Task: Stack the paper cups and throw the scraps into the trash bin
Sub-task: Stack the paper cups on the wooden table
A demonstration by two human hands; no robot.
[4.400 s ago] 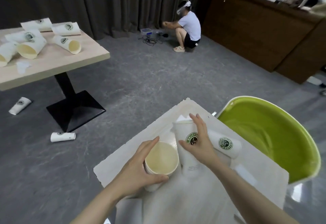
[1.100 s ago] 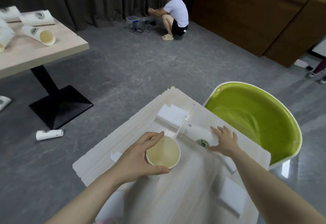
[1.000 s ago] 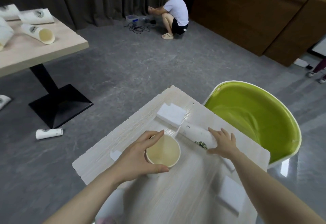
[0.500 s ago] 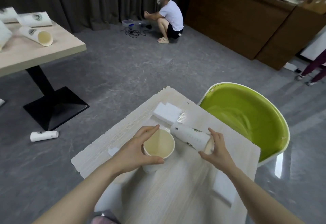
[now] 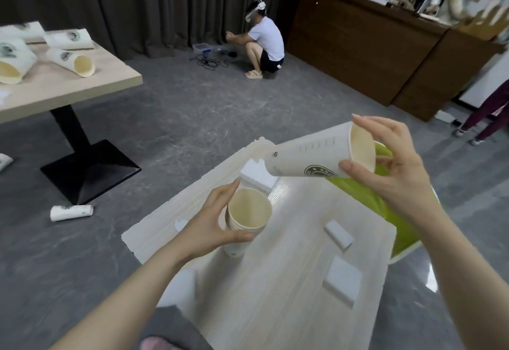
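Note:
My left hand [image 5: 212,225] is wrapped around an upright stack of paper cups [image 5: 248,216] standing on the light wooden table [image 5: 275,294]. My right hand [image 5: 394,168] holds a single white paper cup [image 5: 311,158] with a green logo in the air above the table's far corner. That cup lies nearly sideways, its mouth toward my palm and its base pointing left. Folded white paper scraps lie on the table: one at the far corner [image 5: 257,177], two on the right [image 5: 338,233] [image 5: 343,283]. The lime-green trash bin [image 5: 366,201] stands beside the table's right edge, partly behind my right hand.
A second wooden table [image 5: 68,85] on a black pedestal at the left carries several tipped cups [image 5: 74,62]. A cup [image 5: 71,212] lies on the grey floor. A person [image 5: 264,44] crouches by the curtain; a brown counter [image 5: 371,46] runs along the right.
My right hand has lifted the lying cup off the table and raised it up and to the right. My left hand stays on the upright stack.

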